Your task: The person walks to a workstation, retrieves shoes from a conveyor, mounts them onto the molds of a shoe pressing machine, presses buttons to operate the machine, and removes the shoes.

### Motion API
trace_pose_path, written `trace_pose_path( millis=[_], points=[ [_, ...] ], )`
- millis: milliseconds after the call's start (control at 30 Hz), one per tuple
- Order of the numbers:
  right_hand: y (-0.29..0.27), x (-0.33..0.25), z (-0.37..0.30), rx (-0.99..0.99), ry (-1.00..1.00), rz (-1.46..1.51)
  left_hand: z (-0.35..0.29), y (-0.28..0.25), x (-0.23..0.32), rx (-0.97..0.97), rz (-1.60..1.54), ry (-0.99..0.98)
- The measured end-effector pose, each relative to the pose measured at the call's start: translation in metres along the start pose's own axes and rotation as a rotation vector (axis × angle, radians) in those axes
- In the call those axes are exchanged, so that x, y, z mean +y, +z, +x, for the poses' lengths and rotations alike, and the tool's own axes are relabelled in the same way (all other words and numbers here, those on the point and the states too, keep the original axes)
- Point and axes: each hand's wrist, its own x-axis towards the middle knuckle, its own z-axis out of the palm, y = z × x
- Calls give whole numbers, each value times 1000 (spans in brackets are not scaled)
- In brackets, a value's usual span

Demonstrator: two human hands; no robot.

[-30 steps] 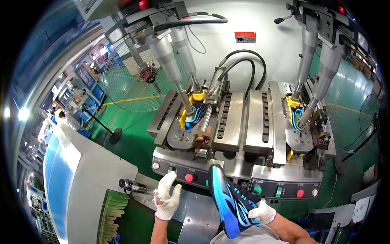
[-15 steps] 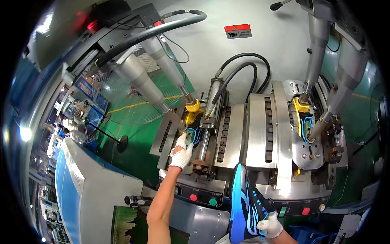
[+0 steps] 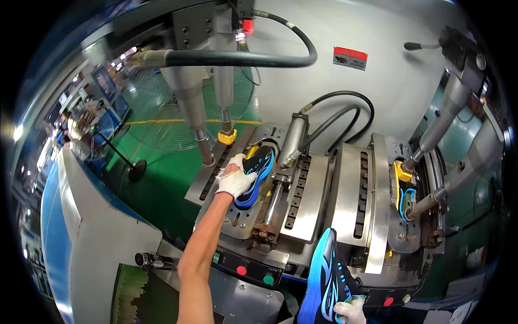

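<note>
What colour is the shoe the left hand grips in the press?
Black with a blue sole edge: the shoe under the gloved left hand, head view.

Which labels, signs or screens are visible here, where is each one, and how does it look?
Label plate: on the grey machine wall, upper right of centre; small rectangle, red band above, pale grey part below.
Screens: none visible.
Packages: none visible.

a shoe factory floor, shown by a large grey steel pressing machine [image 3: 318,194] with slotted metal plates, thick black hydraulic hoses [image 3: 334,108], angled silver cylinders [image 3: 189,102] and round red and green push buttons [image 3: 253,274]. glossy green painted floor with a yellow line [image 3: 162,121]; further workstations along the far left [image 3: 81,108]. blue and black sports shoes [image 3: 258,173] seated in the clamps.
</note>
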Motion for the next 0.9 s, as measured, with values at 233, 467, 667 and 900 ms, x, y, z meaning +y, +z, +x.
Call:
trace_pose_path(
  millis=[233,467,667,900],
  points=[
    [131,-61,57,-198,-184,198,-233,-117,-9,398,-224,0],
    [296,-118,298,-372,-199,123,-477,-64,-76,361,-238,-721],
    [303,-79,454,590,-708,-921,-606,33,-91,430,36,-1116],
    [345,-47,404,21,-1023,-2159,-673,81,-56,592,197,-1345]
  ],
)
